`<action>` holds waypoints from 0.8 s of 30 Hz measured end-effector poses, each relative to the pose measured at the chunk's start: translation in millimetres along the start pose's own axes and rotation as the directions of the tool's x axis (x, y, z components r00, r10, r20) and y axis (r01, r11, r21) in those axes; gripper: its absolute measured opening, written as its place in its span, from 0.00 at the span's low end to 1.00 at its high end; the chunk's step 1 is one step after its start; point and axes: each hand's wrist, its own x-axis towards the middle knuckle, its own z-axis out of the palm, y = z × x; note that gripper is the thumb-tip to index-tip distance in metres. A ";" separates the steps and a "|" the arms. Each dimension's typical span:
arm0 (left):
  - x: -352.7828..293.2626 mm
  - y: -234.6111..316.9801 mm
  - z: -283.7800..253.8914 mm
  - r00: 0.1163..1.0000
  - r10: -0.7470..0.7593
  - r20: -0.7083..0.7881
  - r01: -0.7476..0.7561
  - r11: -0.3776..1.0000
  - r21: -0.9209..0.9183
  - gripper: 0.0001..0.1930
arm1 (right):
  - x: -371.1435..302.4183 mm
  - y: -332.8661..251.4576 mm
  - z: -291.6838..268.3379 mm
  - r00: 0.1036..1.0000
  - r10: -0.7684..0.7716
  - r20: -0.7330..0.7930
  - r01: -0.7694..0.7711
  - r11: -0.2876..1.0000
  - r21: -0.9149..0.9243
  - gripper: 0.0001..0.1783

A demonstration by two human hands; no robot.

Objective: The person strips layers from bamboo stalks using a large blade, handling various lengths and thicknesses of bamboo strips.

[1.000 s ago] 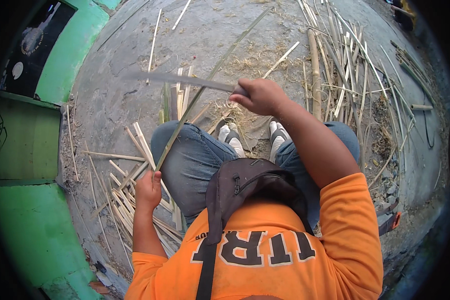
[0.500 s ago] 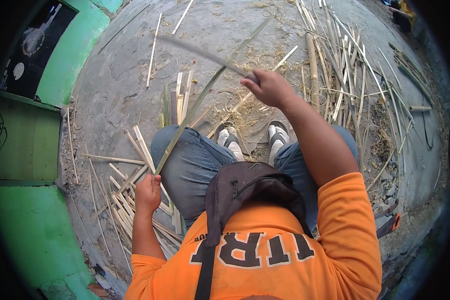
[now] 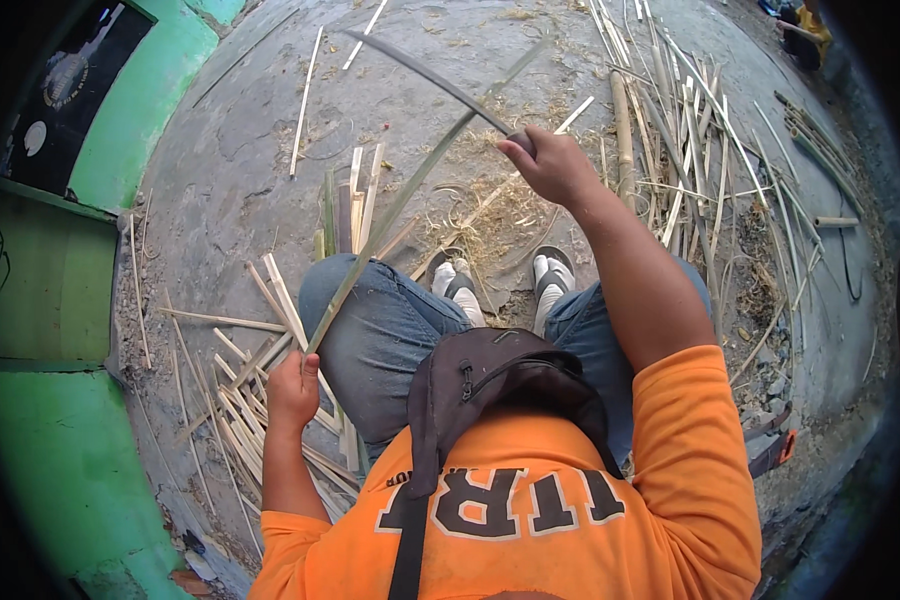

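Observation:
My left hand [image 3: 295, 387] is closed round the near end of a long green bamboo strip [image 3: 410, 187], beside my left knee. The strip slants away from me to the far right, passing over my thigh. Out in front, my right hand [image 3: 555, 168] grips the handle of a machete [image 3: 440, 84] with a long, slightly curved dark blade pointing to the far left. The blade crosses the strip past its middle; whether its edge touches the strip, I cannot tell.
Pale split strips [image 3: 245, 425] lie piled by my left arm, and several stand against my left knee. More bamboo strips [image 3: 690, 170] and a bamboo pole [image 3: 625, 130] lie at the far right. Shavings [image 3: 485, 215] litter the ground before my feet. A green wall [image 3: 60, 440] stands left.
My right hand and the machete have moved a little to the right and away from me, farther along the strip. My left hand holds the strip's near end almost unmoved.

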 end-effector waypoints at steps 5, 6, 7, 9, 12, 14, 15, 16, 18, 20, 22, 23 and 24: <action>-1.1 -0.3 -6.6 0.999 -0.016 0.046 0.017 1.000 -0.023 0.37 | -13.7 -16.0 21.6 0.993 -0.090 0.082 0.096 0.993 -0.066 0.31; -2.0 -0.7 -6.5 0.999 -0.019 0.047 0.020 1.000 -0.022 0.37 | -20.1 -28.4 22.2 0.992 -0.091 0.085 0.096 0.993 -0.065 0.31; -2.9 -0.8 -5.9 0.999 -0.021 0.039 0.022 0.999 -0.031 0.37 | -25.2 -41.0 19.5 0.974 -0.188 0.130 0.205 0.969 -0.136 0.30; -2.5 0.5 -3.1 0.999 -0.019 0.033 0.021 0.999 -0.044 0.37 | -23.3 -39.5 14.3 0.924 -0.351 0.154 0.375 0.910 -0.177 0.30; -3.7 -0.6 2.4 1.000 -0.013 0.008 0.014 0.994 -0.112 0.36 | -2.5 -8.7 -2.9 0.983 -0.170 0.069 0.173 0.984 -0.042 0.31; -2.8 -3.9 3.2 1.000 -0.011 0.020 0.013 0.995 -0.102 0.35 | 4.0 6.0 -8.1 1.000 -0.007 0.023 0.007 1.000 0.005 0.30; -1.5 -3.8 2.8 1.000 -0.007 0.018 0.009 0.995 -0.103 0.35 | 3.9 9.4 -5.6 0.999 -0.008 -0.036 0.007 1.000 -0.029 0.29; 0.4 -2.7 1.9 0.999 -0.010 0.037 0.014 0.994 -0.112 0.35 | 4.1 13.8 -4.6 0.995 -0.011 -0.095 0.004 0.998 -0.064 0.29; -0.5 -4.9 0.3 0.999 -0.025 0.046 0.030 0.993 -0.116 0.35 | -1.9 -9.4 -4.9 0.996 -0.019 -0.089 0.014 0.998 -0.058 0.30; -0.9 -6.9 2.3 0.997 -0.047 0.066 0.056 0.989 -0.137 0.35 | -9.9 -24.7 -6.0 0.994 -0.110 0.027 0.111 0.993 -0.050 0.30; -1.5 -5.6 4.5 0.997 -0.041 0.070 0.052 0.986 -0.161 0.35 | -19.8 -34.2 2.9 0.951 -0.287 0.115 0.301 0.945 -0.129 0.28; -1.7 -4.8 5.8 0.997 -0.044 0.062 0.055 0.981 -0.186 0.35 | -24.5 -43.2 -0.4 0.923 -0.354 0.149 0.377 0.909 -0.175 0.28; -2.9 -7.6 7.5 0.997 -0.046 0.058 0.056 0.981 -0.187 0.35 | -26.6 -50.7 -5.2 0.889 -0.418 0.187 0.453 0.865 -0.217 0.28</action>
